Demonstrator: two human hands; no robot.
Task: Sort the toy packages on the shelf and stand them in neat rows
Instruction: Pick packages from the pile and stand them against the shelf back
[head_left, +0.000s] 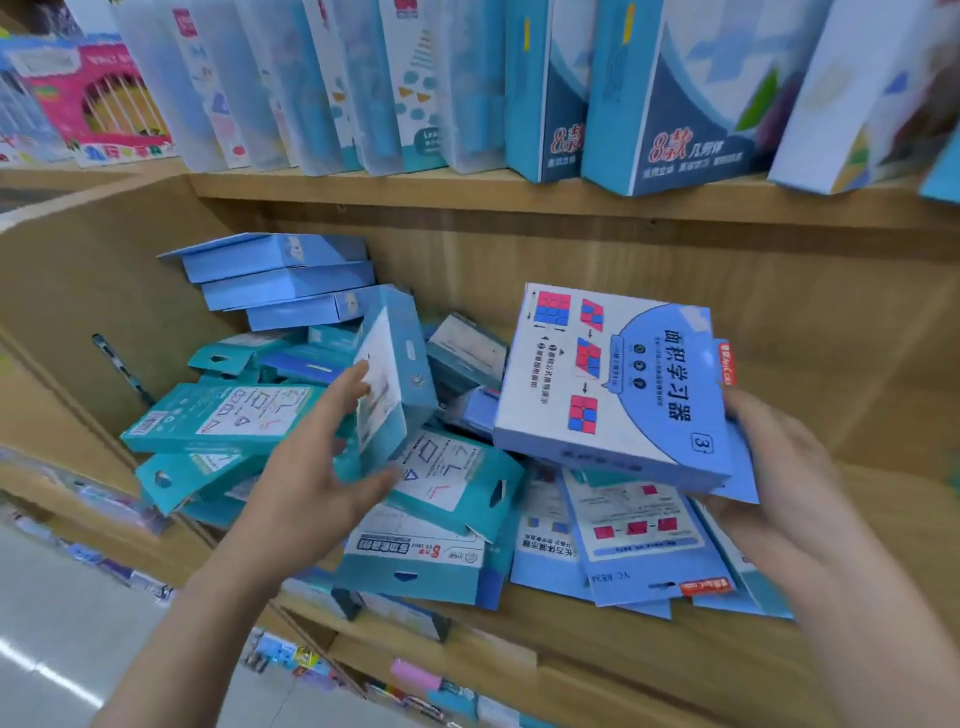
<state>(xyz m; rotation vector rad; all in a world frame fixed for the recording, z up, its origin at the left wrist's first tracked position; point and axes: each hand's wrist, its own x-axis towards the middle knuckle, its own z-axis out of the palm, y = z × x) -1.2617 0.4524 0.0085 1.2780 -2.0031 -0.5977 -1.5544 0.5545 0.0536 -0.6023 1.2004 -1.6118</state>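
Note:
A jumble of blue and teal toy packages (447, 483) lies on the wooden middle shelf (649, 644). My left hand (317, 467) grips a teal box (395, 379) tilted upright over the heap, thumb under its lower end and fingers on its white face. My right hand (779, 467) holds a flat light-blue package with red and blue cube pictures (613, 384) by its right edge, lifted above the pile. Three blue boxes (280, 280) are stacked flat at the back left.
The upper shelf (519, 189) carries a leaning row of tall blue and clear boxes (665, 98), with a pink package (104, 98) at the far left. A wooden side panel (78, 291) bounds the heap's left. Lower shelves hold small colourful items (415, 675).

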